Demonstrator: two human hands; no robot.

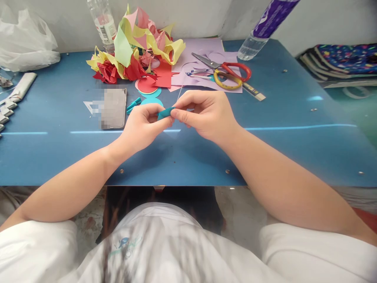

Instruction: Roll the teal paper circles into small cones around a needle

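We look down past a white shirt (159,239) at a blue table (188,165), and take the red-and-yellow-handled scissors (220,66) as our landmark. Our left hand (144,122) and right hand (207,114) meet nearer to us than the scissors and to their left. Between them sits a small teal piece (165,113), apparently folded paper. Our left thumb and fingers are closed around one end; our right thumb and forefinger pinch the other, though how firmly we cannot tell.

The scissors lie over lilac paper (197,82), with a narrow printed strip (255,92) just beside their handles. Left of the scissors we find a red paper circle (147,84), a blue paper circle (152,101) and, farther left, a dark flat device (118,108), partly pixelated. A heap of red, pink and yellow paper scraps (132,59) rises left of the scissors' tips. Beyond the scissors, to the right, a purple-labelled bottle (265,25) stands on the table.
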